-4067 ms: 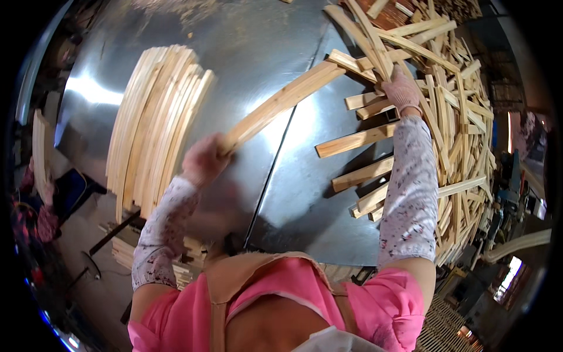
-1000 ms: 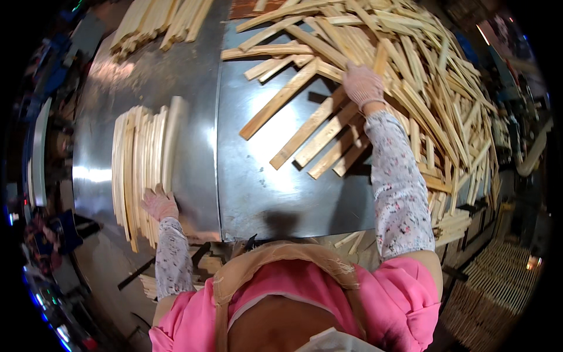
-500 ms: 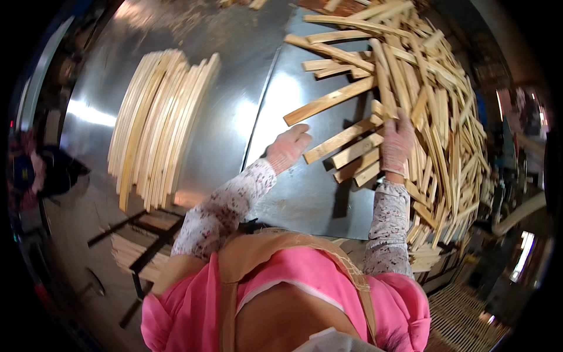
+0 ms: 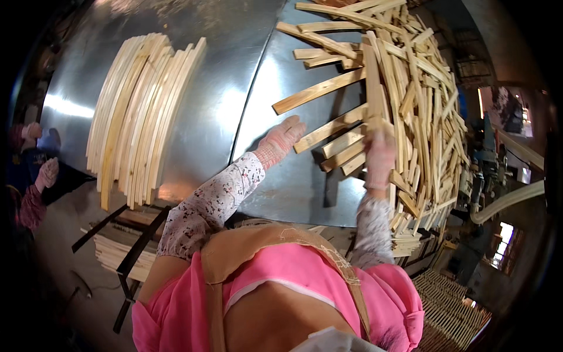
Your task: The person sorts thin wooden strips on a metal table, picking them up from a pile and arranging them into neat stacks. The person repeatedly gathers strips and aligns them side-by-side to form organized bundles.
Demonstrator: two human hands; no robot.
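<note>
Head view, left hand over open tabletop, right hand at woodpile edge.

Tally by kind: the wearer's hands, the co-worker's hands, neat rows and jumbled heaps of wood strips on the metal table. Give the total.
Wearer's left hand and right hand: 2
Co-worker's hands: 2
Neat row of strips: 1
Jumbled heap of strips: 1
Total: 6

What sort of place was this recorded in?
Probably a woodworking shop: a metal-topped table bears a jumbled heap of wooden slats and a neat row of slats.
</note>
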